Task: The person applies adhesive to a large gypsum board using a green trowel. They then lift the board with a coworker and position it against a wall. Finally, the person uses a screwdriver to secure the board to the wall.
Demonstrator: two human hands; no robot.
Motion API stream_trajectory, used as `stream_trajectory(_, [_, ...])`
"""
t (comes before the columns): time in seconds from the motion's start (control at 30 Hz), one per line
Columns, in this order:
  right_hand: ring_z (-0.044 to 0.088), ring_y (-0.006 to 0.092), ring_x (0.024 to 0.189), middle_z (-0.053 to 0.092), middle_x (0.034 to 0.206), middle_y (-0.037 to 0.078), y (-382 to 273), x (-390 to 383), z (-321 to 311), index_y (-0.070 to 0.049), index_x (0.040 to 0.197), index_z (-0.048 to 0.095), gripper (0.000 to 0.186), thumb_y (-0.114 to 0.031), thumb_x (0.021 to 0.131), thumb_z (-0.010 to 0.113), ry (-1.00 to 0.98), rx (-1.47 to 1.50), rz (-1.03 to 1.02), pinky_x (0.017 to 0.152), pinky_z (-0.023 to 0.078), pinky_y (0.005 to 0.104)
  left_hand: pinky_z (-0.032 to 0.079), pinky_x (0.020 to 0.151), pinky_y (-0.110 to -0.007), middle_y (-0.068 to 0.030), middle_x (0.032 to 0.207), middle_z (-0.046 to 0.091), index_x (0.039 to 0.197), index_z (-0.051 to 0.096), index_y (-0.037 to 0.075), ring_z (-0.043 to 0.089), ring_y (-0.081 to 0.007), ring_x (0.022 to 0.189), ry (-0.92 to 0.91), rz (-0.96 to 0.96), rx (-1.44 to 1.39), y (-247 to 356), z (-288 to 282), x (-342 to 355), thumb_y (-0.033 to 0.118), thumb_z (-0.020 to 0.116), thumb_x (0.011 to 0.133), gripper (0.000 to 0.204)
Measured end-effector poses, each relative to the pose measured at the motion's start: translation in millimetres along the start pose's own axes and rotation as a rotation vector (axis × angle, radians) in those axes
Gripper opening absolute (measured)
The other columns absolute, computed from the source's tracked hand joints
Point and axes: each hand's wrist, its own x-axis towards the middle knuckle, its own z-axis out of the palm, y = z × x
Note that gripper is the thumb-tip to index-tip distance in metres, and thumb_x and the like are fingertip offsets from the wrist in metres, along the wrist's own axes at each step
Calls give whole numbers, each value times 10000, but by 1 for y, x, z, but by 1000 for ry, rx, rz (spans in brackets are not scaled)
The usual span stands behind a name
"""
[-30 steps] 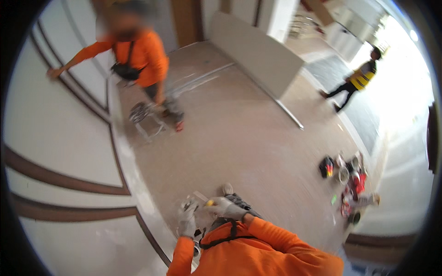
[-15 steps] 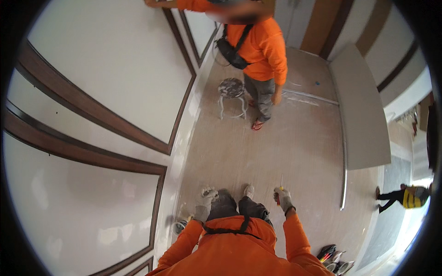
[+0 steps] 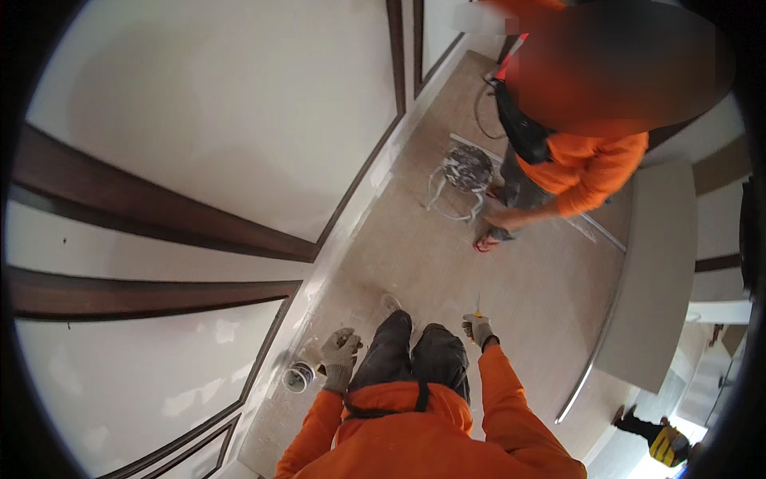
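Both my hands wear pale knitted gloves. My left hand [image 3: 341,350] hangs beside my left thigh, close to the wall side, its fingers loosely bent and apart with nothing visible in them. On the floor beside it stands a small bucket [image 3: 298,376] with a white rim and a dark patch on its side. My right hand [image 3: 478,328] is out in front of my right knee, closed round a screwdriver [image 3: 479,310]. The thin shaft points up and away from me, and a bit of yellow handle shows; my fingers cover the rest.
A co-worker in an orange top [image 3: 594,164] bends ahead on the right, beside a splattered round stool [image 3: 467,168]. White wall panels [image 3: 239,120] with dark trim line the left. A large grey board [image 3: 650,279] and a metal strip [image 3: 576,391] lie right. Another person [image 3: 669,445] is farther off.
My view has turned left, shifting the co-worker and stool rightward. The co-worker has bent and lowered an arm. My left hand's fingers are looser; the screwdriver stays in my right hand.
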Motion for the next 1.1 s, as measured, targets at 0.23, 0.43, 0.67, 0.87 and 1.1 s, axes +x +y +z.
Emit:
stream_trajectory(0.23, [733,235,900,771,965,71,-87,198,52,-89,1082,746,319,-385,1022,641,-203,449,-96,848,590,388,566,668,-292,-102,883,747,1133,708,-55,721,-168,745,209,-87,17,-59,-3,39,37,726,925,228])
stream_trajectory(0.43, [640,208,794,644,841,29,-214,349,116,-123,954,657,272,-384,1027,685,-64,815,-167,782,547,386,560,645,-289,-92,874,743,1111,710,-44,715,-170,715,428,-327,54,-109,19,53,-3,736,898,218])
stream_trajectory(0.67, [487,187,713,458,780,5,-285,505,96,-135,1028,549,323,-443,1070,634,279,434,-423,726,488,396,589,734,-323,-103,894,752,1121,716,-32,732,-174,779,365,-413,85,-123,71,88,14,737,925,202])
stream_trajectory(0.87, [548,218,790,594,895,50,-316,524,122,-73,1117,549,418,-490,1095,554,179,624,-377,878,541,425,587,777,-296,-90,934,752,1103,745,-40,718,-142,824,374,-543,96,-113,133,87,8,734,928,181])
stream_trajectory(1.1, [591,218,893,640,1031,60,-275,523,93,-52,1227,581,441,-472,1097,548,179,394,-538,900,545,422,590,787,-298,-90,919,759,1109,741,-48,723,-152,832,353,-496,58,-146,76,65,31,730,943,184])
